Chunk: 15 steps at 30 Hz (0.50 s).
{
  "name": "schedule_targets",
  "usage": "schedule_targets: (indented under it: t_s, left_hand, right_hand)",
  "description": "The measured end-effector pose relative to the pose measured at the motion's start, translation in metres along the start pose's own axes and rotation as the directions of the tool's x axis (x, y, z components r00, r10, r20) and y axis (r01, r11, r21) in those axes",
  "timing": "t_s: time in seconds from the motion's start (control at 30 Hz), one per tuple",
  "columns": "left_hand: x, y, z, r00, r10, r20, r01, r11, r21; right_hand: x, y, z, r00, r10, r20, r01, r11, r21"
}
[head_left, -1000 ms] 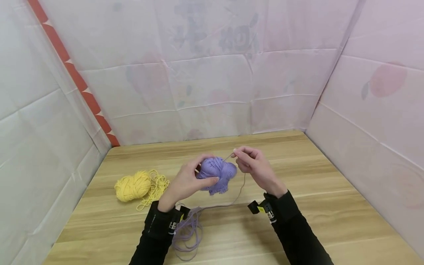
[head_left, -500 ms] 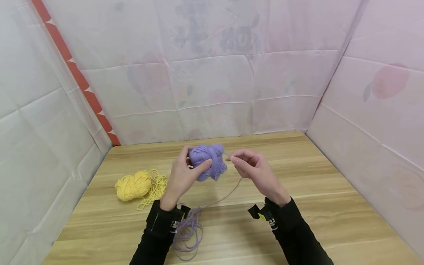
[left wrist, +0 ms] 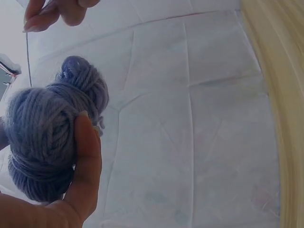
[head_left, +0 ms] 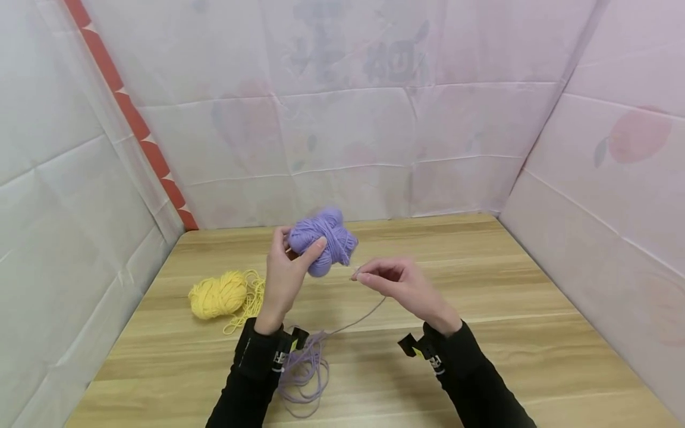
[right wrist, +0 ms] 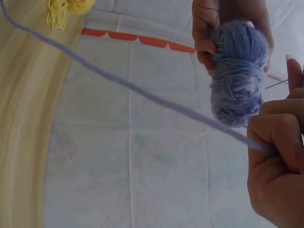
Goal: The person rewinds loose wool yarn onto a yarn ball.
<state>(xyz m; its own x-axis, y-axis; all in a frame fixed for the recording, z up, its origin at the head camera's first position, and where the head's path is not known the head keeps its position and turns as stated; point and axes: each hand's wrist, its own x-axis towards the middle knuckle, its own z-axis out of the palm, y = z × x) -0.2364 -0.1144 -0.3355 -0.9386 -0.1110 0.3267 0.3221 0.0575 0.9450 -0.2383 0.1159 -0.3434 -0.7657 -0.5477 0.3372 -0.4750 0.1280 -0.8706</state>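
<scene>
My left hand (head_left: 283,276) grips a purple ball of yarn (head_left: 323,241) above the table, its thumb across the near face. In the left wrist view that yarn ball (left wrist: 45,137) sits between thumb and fingers. Just right of it, my right hand (head_left: 409,288) pinches the purple strand. A short length runs taut from ball to fingertips. From the same hand the strand (right wrist: 142,92) trails on, crossing the right wrist view. It leads down to a loose pile of purple yarn (head_left: 305,371) on the table beside my left wrist.
A yellow ball of yarn (head_left: 216,295) with a tangle of loose yellow strand lies on the left of the wooden table (head_left: 508,309). White sheeting (head_left: 353,131) walls off the back and both sides, with a red strip (head_left: 134,122) at the back left corner.
My left hand has carried the purple ball left and upward, turning it over. My right hand has moved down and slightly left, still pinching the strand. The yellow yarn stays put.
</scene>
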Motion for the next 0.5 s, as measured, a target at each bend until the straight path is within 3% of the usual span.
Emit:
schedule_targets:
  t_s: [0.27,0.5]
  left_hand:
    - [0.001,0.003,-0.002,0.999,0.04,0.026,-0.038,0.996,-0.084]
    - [-0.003,0.003,-0.003,0.982,0.049,0.185,-0.025,0.992,-0.127]
  right_hand:
    - [0.009,0.018,0.004,0.992,0.081,0.101,-0.084,0.996,0.027]
    - [0.016,0.034,0.008,0.983,0.113,0.144,-0.125,0.989,0.076]
